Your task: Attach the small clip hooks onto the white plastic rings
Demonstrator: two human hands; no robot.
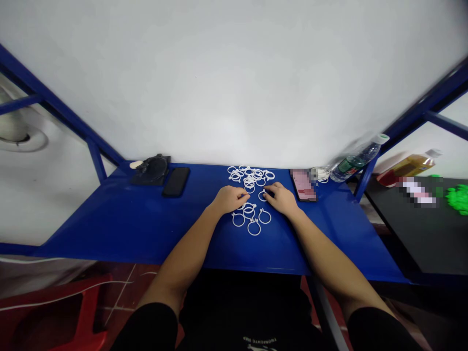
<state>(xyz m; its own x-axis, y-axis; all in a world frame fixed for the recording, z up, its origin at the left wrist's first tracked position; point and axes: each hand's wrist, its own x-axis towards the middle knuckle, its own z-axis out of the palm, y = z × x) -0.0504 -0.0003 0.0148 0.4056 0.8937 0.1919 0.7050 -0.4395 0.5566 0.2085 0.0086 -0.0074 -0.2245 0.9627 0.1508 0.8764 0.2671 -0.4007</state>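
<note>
Several thin white rings, each with a small tab or clasp, lie on the blue table. A loose pile of white rings (253, 171) is beyond my hands, and a looser group of white rings (254, 234) lies nearer to me. My left hand (230, 199) is closed at the left of the rings, its thumb and fingertips together; what they hold, if anything, is too small to make out. Facing it, my right hand (281, 199) pinches a single white ring (259, 196) at its right edge, between thumb and forefinger.
On the blue table (146, 229), a black phone (176, 182) and a dark crumpled item (152, 168) lie left. To the right are a lit phone (303, 185), a white cable (321, 175) and a plastic bottle (356, 160) leaning on the blue frame. A white wall stands behind.
</note>
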